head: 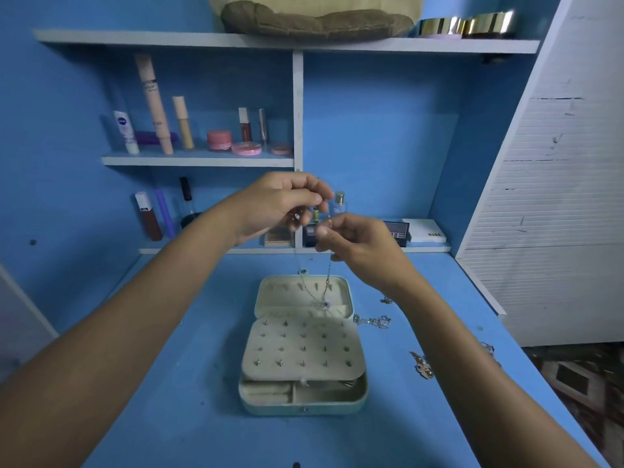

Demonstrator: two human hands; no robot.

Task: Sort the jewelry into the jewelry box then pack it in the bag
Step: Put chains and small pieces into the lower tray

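Jewelry box [303, 346] sits open on the blue table [169, 417], its stud panel already dotted with earrings. We hold a thin necklace [319, 292] above the lid, left hand [282, 206] and right hand [354, 243] each with fingers pinched on the chain near its clasp. Loose chains [373, 321] and a gold piece [422, 366] wait on the table; the bag on the top shelf [317, 20] is untouched, so we judge packing still ahead.
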